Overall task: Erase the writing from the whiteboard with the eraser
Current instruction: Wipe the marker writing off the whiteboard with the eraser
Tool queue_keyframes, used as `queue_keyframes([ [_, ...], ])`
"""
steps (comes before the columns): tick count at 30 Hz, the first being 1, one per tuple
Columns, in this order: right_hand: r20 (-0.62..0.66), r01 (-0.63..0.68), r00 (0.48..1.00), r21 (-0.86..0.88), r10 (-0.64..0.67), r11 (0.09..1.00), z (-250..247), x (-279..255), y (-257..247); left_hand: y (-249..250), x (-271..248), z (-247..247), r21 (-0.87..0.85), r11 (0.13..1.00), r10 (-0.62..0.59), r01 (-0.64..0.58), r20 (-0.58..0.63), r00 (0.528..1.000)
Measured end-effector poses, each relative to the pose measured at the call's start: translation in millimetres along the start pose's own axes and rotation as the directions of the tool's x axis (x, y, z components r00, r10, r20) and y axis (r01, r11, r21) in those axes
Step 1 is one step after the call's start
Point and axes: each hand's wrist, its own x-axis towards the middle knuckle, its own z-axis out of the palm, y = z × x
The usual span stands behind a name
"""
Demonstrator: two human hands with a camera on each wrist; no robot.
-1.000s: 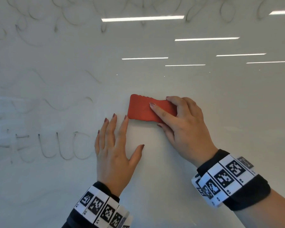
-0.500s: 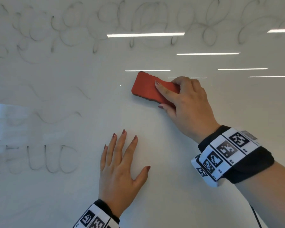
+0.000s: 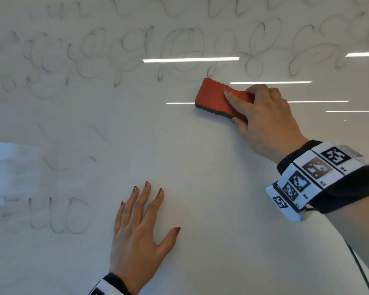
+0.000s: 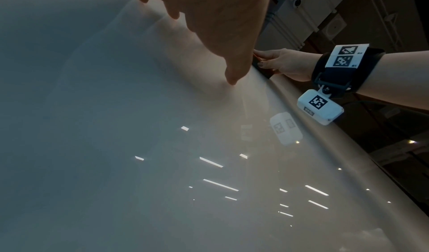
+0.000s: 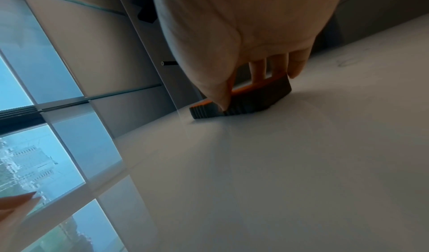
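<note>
Red rectangular eraser with dark ribbed felt underside, pressed flat against the glossy white whiteboard, upper centre-right of the head view. Gripped by the right hand, thumb along the lower edge, fingers curled over the top. Left hand flat on the board, lower centre, fingers straight and spread, holding nothing. Faint grey looping writing across the top, just above the eraser; smudged letters at lower left, too blurred to read. Ceiling lights reflected in the board.
</note>
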Motion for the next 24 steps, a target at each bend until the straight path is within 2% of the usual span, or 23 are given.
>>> queue_keyframes([
  [7, 0.002, -0.038, 0.999, 0.041, 0.038, 0.998, 5, -14, -15, 6, -2, 1, -0.007, 0.999, -0.047, 0.047, -0.013, 0.999],
  [10, -0.017, -0.010, 1.000, 0.070, 0.011, 0.997, 11, -17, -29, 6, -3, 0, -0.002, 0.999, -0.052, 0.052, -0.003, 0.999],
  [17, -0.031, 0.007, 1.000, 0.022, -0.006, 1.000, 8, 10, -36, -2, -3, -2, 0.009, 1.000, -0.012, 0.012, 0.044, 0.999],
  [24, -0.054, -0.194, 0.980, -0.005, 0.194, 0.981, -12, 25, 19, 0, 0, 1, -0.001, 1.000, -0.009, 0.009, 0.023, 1.000],
])
